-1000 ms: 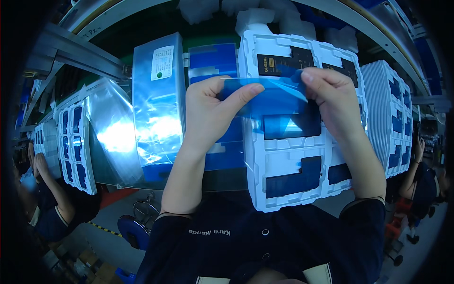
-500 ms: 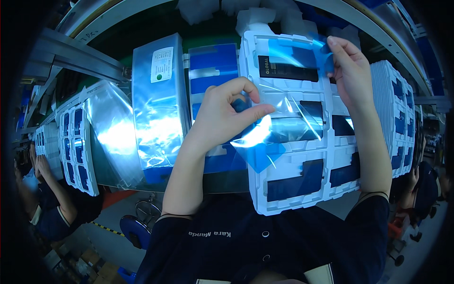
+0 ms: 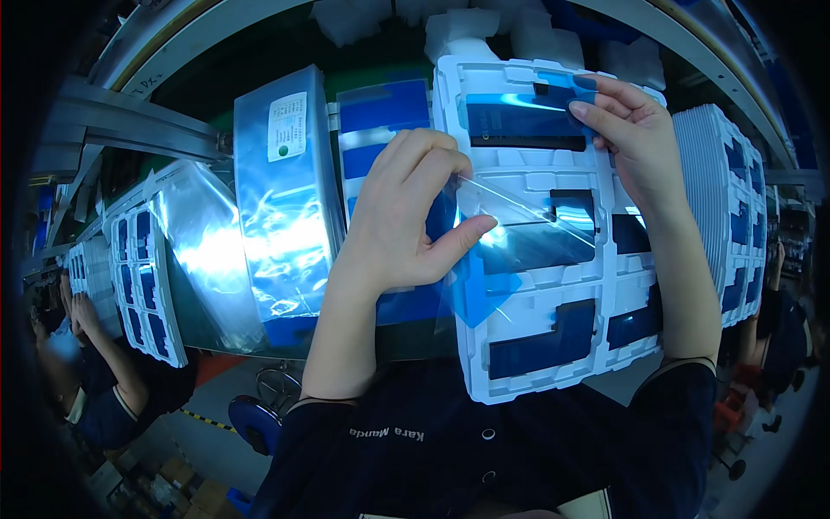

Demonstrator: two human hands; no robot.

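Observation:
Over the upper left pocket of a white moulded tray (image 3: 474, 363), my right hand (image 3: 635, 130) pinches the edge of a blue translucent film (image 3: 510, 111). The film lies across a flat black battery (image 3: 527, 143) in that pocket. My left hand (image 3: 393, 216), fingers curled and thumb stretched out, grips a clear plastic film (image 3: 532, 233) at the tray's left edge. A blue tab (image 3: 484, 294) hangs from the clear film below my thumb. More flat dark batteries (image 3: 540, 346) sit in the tray's other pockets. The left fingertips are partly hidden.
Left of the tray are blue-and-clear film sheets (image 3: 385, 104), a labelled plastic-wrapped stack (image 3: 281, 199) and clear bags (image 3: 207, 251). Stacked white trays (image 3: 705, 190) stand at the right. Translucent foam bags (image 3: 462, 30) lie behind. Another person works at the far left.
My right hand has moved slightly left and down, bringing the blue film flatter over the battery. The left hand has turned, its fingers curling more, and the clear film has shifted.

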